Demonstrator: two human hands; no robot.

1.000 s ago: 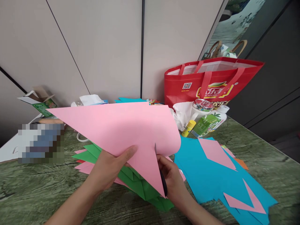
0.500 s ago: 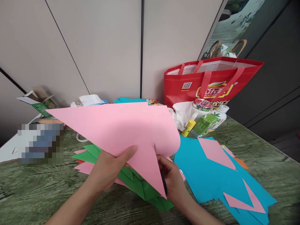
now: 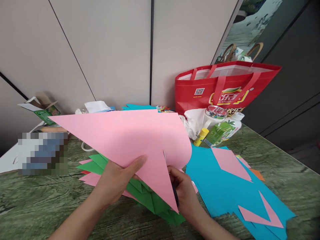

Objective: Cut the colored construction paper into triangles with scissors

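Observation:
A large pink paper sheet (image 3: 130,136) is held up above the table, curled over at its right side. My left hand (image 3: 116,180) pinches its lower edge, thumb on top. My right hand (image 3: 183,193) is closed on dark-handled scissors (image 3: 175,195), mostly hidden behind the sheet, with the blade tip showing in a cut in the pink paper. Under the hands lies a pile of green paper pieces (image 3: 150,200) on pink scraps.
Blue sheets (image 3: 220,186) with pink offcuts (image 3: 231,163) lie at the right. A red shopping bag (image 3: 225,88), a glue stick (image 3: 201,136), a green-labelled bottle (image 3: 221,131) and tissue stand behind. An open carton (image 3: 41,108) sits far left on the green table (image 3: 37,203).
The scissors' blade tip has crept slightly further up into the pink sheet. Both hands have stayed almost in place.

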